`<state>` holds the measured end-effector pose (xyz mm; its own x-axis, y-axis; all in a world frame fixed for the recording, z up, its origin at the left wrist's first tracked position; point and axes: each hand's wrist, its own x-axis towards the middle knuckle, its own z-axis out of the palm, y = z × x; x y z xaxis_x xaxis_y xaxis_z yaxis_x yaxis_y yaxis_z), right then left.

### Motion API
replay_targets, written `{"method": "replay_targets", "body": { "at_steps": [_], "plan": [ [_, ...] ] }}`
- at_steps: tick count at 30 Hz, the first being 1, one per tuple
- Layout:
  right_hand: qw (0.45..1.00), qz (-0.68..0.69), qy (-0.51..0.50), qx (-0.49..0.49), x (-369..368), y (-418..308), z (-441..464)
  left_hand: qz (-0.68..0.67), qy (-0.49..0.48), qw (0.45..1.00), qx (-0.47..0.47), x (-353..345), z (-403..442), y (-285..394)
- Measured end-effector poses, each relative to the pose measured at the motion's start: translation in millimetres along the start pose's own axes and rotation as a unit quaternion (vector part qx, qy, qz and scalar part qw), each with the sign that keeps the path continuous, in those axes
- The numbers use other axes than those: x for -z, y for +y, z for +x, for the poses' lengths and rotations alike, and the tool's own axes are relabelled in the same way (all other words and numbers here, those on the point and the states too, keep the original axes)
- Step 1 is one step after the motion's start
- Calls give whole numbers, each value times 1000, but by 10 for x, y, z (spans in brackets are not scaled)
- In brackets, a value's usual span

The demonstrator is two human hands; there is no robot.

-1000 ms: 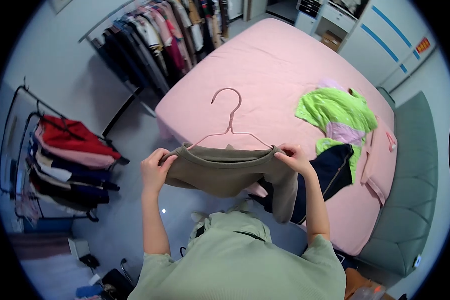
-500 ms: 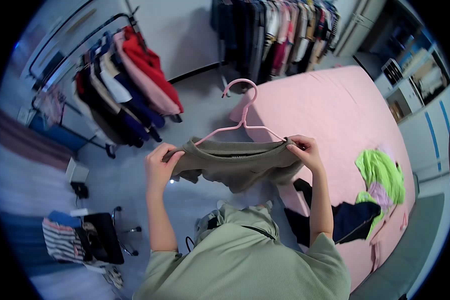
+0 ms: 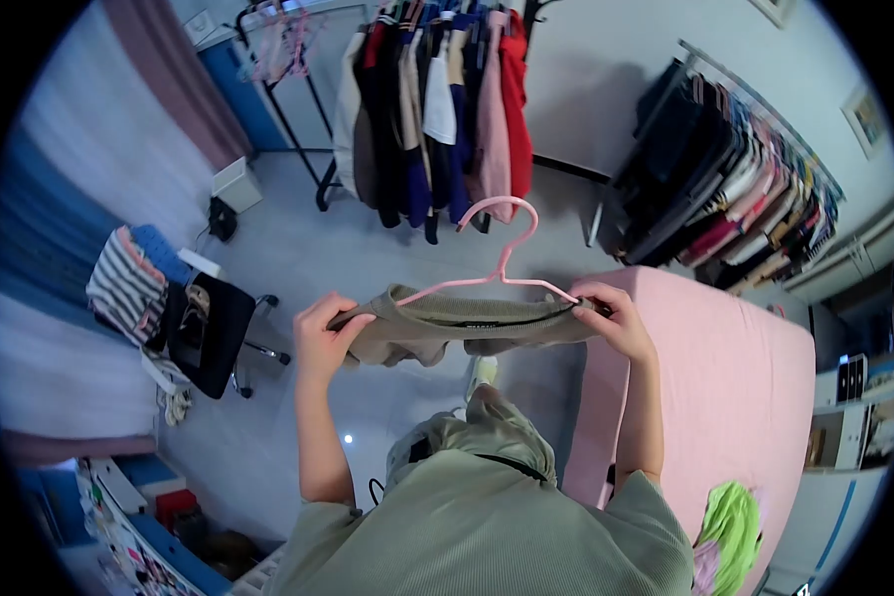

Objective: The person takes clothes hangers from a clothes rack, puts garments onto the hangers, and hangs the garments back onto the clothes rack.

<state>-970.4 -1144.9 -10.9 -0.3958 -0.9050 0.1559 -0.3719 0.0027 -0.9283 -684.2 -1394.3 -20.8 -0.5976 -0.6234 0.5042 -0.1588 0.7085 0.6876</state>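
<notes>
1. Nearest the camera: wearer's pale green top [image 3: 487, 526], both forearms extended forward from its sleeves.
2. Left hand [image 3: 326, 333]: thumb and fingers pinched together on one shoulder of an olive garment [image 3: 399, 333].
3. Right hand [image 3: 618, 323]: similar pinch at the opposite shoulder, close to the end of the hanger arm there.
4. Olive garment: held up in the air between the two hands, neckline stretched across, a dark label visible inside the collar; lower part hangs in folds above the floor.
5. Pink hanger [image 3: 503, 262]: arms run into the neck opening, hook standing clear beyond the collar.
6. Right side: pink-covered bed [image 3: 715, 377], bright green cloth [image 3: 733, 526] lying on it.
7. Left side: black chair [image 3: 226, 338] with striped cloth [image 3: 129, 283] over it.
8. Farther off: black rack [image 3: 313, 149] with hung clothes, a red garment [image 3: 516, 109] at its right end.
9. Far right: second row of hung clothes [image 3: 735, 204] near the wall.
</notes>
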Motion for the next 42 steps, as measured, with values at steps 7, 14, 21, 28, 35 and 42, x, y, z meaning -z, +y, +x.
{"method": "replay_targets", "body": {
  "at_steps": [7,14,21,28,35,42],
  "plan": [
    [983,1,-180,36,-165,-66,1020,3,78,995,66,235,156,-386],
    [939,118,-320,40,-428,91,2031,68,135,982,109,261,557,-660],
    [906,188,-378,-15,-742,158,2728,130,173,963,160,186,894,-955],
    [902,238,-360,-35,-1315,332,3187,22,148,959,241,-23,1001,-1247],
    [908,332,-244,-71,-2073,422,3900,-93,16,963,251,-76,1250,-1590],
    [907,382,-142,-111,-2772,144,4546,-172,-80,952,242,165,1732,-1869]
  ]
}}
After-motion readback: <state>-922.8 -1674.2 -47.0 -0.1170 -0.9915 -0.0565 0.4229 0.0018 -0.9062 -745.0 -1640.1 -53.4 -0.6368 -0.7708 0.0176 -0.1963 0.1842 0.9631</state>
